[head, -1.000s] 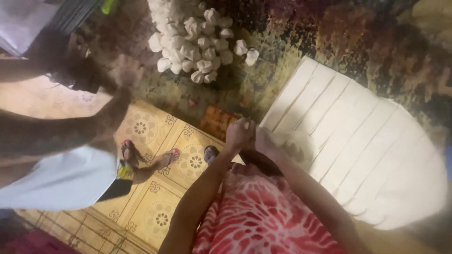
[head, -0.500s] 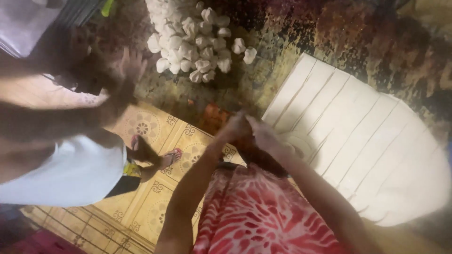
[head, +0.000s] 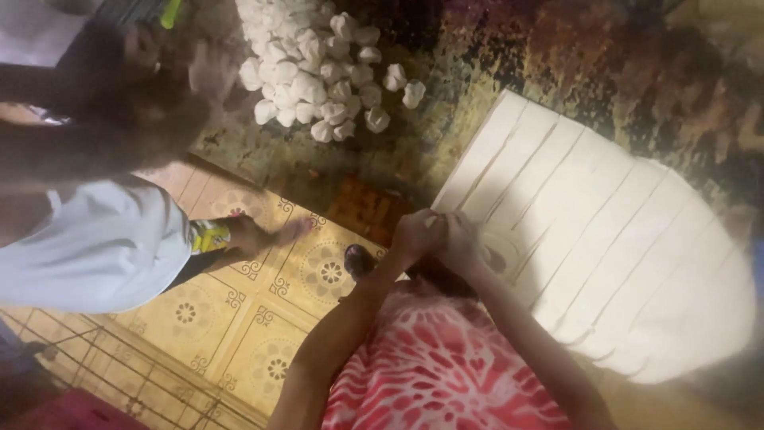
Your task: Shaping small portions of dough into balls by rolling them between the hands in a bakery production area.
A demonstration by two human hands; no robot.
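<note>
My left hand (head: 415,236) and my right hand (head: 462,241) are pressed together at the near edge of a large white sheet of dough (head: 605,239) cut into long strips. Both hands pinch a small piece of white dough between the fingers; the piece is mostly hidden. A heap of small white folded dough pieces (head: 318,64) lies on the dark worn counter (head: 557,56) at the upper left of the sheet. My red and white patterned garment (head: 446,366) fills the bottom of the view.
Another person in a light blue top (head: 95,247) stands at the left, an arm (head: 103,135) reaching toward the heap, blurred by motion. Their foot in a sandal (head: 255,235) rests on yellow patterned floor tiles (head: 263,318).
My hands stay together at the sheet's edge, shifting slightly right. The other person's arm has swung upward toward the heap and their foot has shifted.
</note>
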